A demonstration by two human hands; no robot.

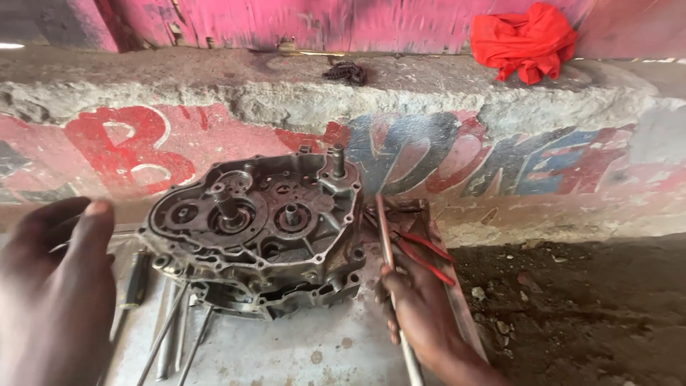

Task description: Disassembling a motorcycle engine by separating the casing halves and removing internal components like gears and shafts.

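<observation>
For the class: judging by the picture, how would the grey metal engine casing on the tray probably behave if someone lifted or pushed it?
The engine casing looks like thick cast metal, so probably heavy and rigid. Its surface appears grimy, perhaps oily, so possibly slippery. It lies broad side down on the tray, so it would likely slide, not tip.

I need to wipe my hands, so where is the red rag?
In the head view the red rag lies at the upper right, on top of the concrete ledge, right of a small dark chain and well behind the engine case.

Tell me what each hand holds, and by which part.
The right hand grips a long metal rod along its lower stretch. The left hand holds nothing, hovering open beside the engine crankcase.
</observation>
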